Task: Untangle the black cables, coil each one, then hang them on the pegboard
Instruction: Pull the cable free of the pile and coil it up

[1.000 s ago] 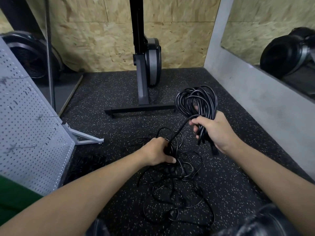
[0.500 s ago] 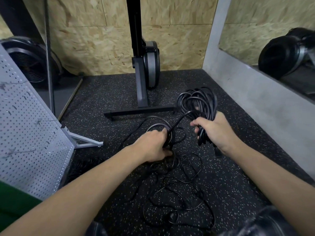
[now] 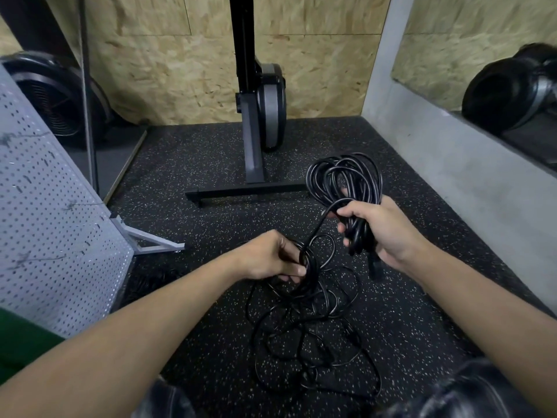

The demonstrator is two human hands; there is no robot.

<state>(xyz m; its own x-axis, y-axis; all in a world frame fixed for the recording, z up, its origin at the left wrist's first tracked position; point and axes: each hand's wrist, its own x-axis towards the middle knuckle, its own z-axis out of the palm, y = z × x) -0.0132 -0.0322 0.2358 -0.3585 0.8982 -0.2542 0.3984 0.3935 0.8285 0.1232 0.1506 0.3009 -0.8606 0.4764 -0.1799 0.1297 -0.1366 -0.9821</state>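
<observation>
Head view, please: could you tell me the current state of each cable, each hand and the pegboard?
coiled cable: looped in a bundle, held off the floor.
tangled cables: loose and knotted, lying on the floor.
left hand: grips a few loops at the top of the tangle.
right hand: grips the coiled cable.
pegboard: leaning, no cable seen hung on it.

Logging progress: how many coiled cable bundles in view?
1: the coil gripped in the right hand. The left hand holds loose loops of the tangle on the floor. None shows on the pegboard, part of which is out of frame.
</observation>
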